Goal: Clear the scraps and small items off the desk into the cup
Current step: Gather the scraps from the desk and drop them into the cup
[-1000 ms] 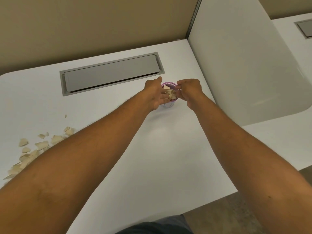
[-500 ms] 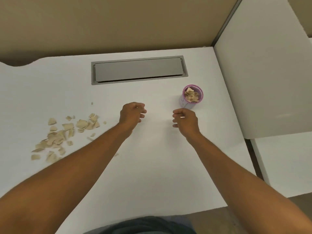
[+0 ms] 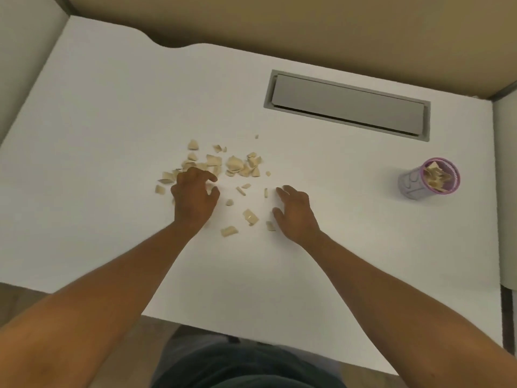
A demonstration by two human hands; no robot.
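Both hands have left the cup and come back across the desk (image 3: 112,135) to the scattered scraps, which now lie right at the fingertips instead of well off to the left. Nearest, the right hand (image 3: 296,212) rests palm down with its fingers loosely spread and holding nothing; a few stray pieces (image 3: 250,217) lie just beside its thumb, probably so it can rake them inward. The left hand (image 3: 194,198) sits a little farther out, fingers curled down onto the near edge of the main pile of scraps (image 3: 235,163), apparently to gather a handful. Whether it has already pinched any pieces I cannot tell, since the palm covers what lies under it. Beyond its fingertips the rest of the pile stays loose on the white surface. Well to the right of both hands stands the cup (image 3: 429,179), purple-rimmed and already partly filled with scraps. Farthest back, a grey hatch (image 3: 347,105) is set into the desk.
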